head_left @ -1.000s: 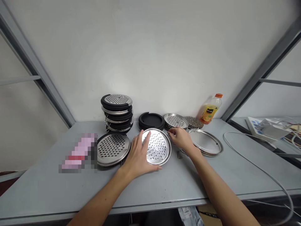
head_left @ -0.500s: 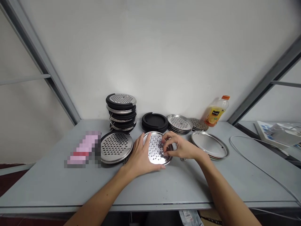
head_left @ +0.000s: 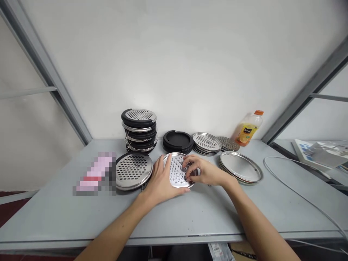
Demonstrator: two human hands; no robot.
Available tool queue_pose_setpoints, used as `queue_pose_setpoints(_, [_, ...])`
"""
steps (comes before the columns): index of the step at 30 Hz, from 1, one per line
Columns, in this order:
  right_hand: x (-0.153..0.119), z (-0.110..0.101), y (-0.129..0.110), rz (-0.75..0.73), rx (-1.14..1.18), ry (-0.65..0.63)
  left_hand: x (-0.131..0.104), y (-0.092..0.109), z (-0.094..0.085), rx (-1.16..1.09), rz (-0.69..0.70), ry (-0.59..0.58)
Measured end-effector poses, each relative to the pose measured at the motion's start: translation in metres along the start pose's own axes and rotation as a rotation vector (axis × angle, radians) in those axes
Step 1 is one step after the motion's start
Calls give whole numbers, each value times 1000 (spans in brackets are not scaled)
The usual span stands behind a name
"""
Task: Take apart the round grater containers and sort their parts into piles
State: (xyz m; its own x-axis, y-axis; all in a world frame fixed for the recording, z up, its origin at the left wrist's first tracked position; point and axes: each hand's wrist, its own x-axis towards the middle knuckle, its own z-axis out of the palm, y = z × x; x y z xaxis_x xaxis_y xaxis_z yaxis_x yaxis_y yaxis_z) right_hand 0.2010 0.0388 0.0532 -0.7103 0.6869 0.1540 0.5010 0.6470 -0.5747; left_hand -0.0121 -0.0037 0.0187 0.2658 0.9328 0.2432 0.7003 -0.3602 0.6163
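Right hand (head_left: 202, 171), curled, now over disc (head_left: 177, 172)

Worn on the head, the camera looks forward and down at close range, over the hands (head_left: 161, 183) and surface (head_left: 195, 217), to the wall (head_left: 174, 72).

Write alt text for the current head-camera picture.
A person's left hand curves around a shiny perforated metal disc on a grey table; the right hand curls over it. Behind are stacked black round pieces, more perforated discs and an orange-capped bottle.
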Motion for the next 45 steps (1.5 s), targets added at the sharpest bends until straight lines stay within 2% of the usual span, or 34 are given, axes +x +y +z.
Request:
queue_pose_setpoints(7, [-2,-2,-5,-37,39,44,0,-4,3,11,-21,-16])
queue_pose_setpoints(14, [-3,-4,-4,-20,109,23,0,-10,6,26,-30,-16])
queue_pose_setpoints(23, [-9,-21,-4,-32,252,65,1,-9,7,32,-26,23])
queue_pose_setpoints(28, [-12,-28,4,-13,370,127,1,-1,1,12,111,174])
queue_pose_setpoints(32, [-14,-31,9,27,462,214,2,2,-3,-20,287,366])
queue_pose_setpoints(35, [-15,-32,11,11,542,287,5,1,-5,-28,450,544])
queue_pose_setpoints(37, [-14,-31,11,-10,575,312,7,-1,-7,-38,531,621])
queue_pose_setpoints(42, [-12,-26,12,-53,624,354,7,-2,-16,-10,632,704])
queue_pose_setpoints(45, [-10,-24,16,-36,593,474,6,-3,-20,17,637,795])
